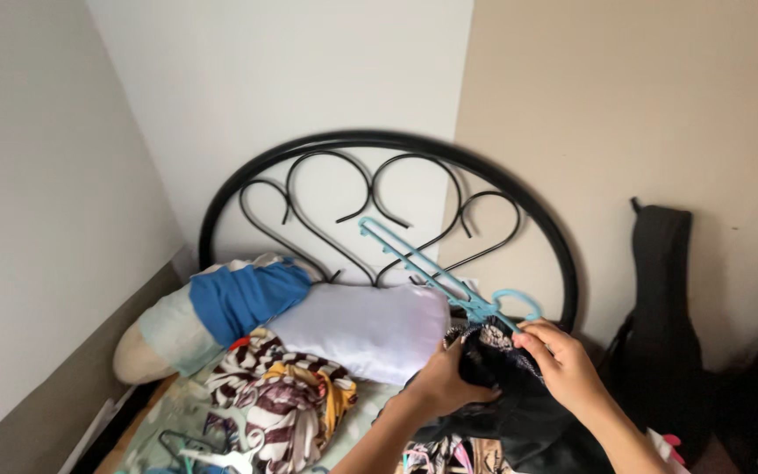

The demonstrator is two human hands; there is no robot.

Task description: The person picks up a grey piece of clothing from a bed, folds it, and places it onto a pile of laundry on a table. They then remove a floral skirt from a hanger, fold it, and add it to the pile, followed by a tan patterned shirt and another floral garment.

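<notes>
Blue plastic hanger (pixel 427 268), light and stiff, meets soft black garment (pixel 519 412); left hand (pixel 449 382) and right hand (pixel 563 364) both grip fabric at its hook.

Hands (pixel 449 382) (pixel 563 364) close together on dark cloth (pixel 519 412), under the blue hanger (pixel 436 272). Open air above them, up to the wall. Behind: black headboard (pixel 379 145), its scrolls blocking reach. Left: white pillow (pixel 366 329) just beside, striped clothes (pixel 278 395) heaped low. Right: black bag (pixel 664 307) against the wall, gap between.
</notes>
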